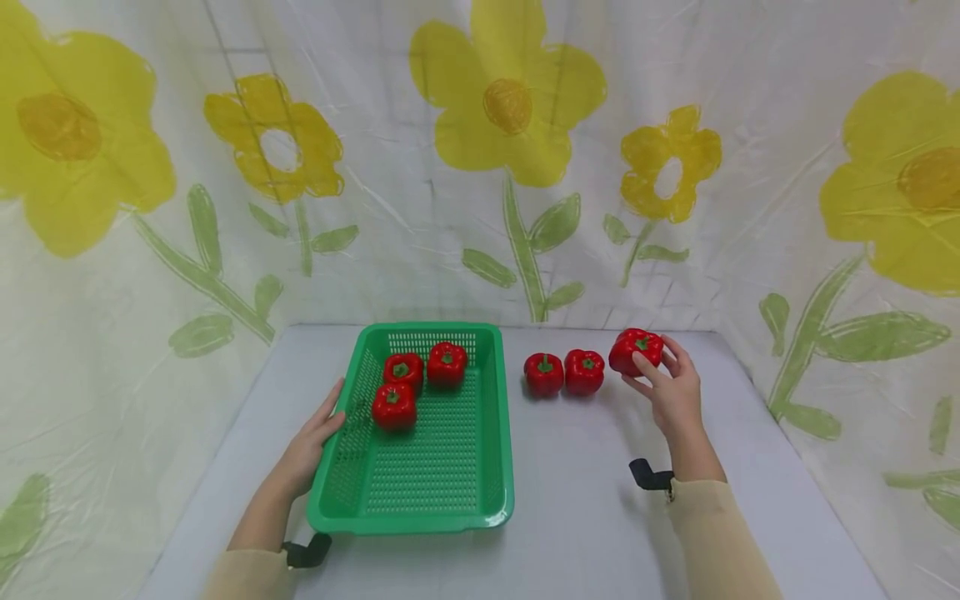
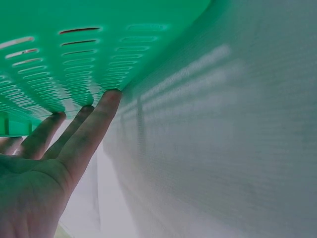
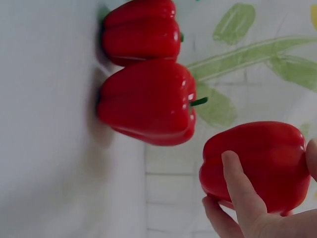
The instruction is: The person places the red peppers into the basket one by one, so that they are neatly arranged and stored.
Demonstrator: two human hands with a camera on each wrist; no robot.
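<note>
My right hand point(image 1: 677, 398) holds a shiny red bell pepper point(image 1: 636, 352) between thumb and fingers. In the right wrist view this bell pepper point(image 3: 255, 166) is raised off the table. Two more red bell peppers stand side by side on the table to its left, the nearer one point(image 1: 583, 372) touching or almost touching the other point(image 1: 543, 375). My left hand point(image 1: 306, 446) lies along the left side of a green plastic basket point(image 1: 411, 525). In the left wrist view its straight fingers point(image 2: 94, 130) touch the slotted outer wall. Three red bell peppers sit in the basket's far left part, one of them point(image 1: 393, 407) nearest me.
A white table point(image 1: 570, 508) carries the basket and the loose peppers. Behind it and at both sides hangs a pale curtain point(image 1: 390, 250) printed with yellow flowers. Each wrist bears a black camera mount, such as the right one point(image 1: 649, 475).
</note>
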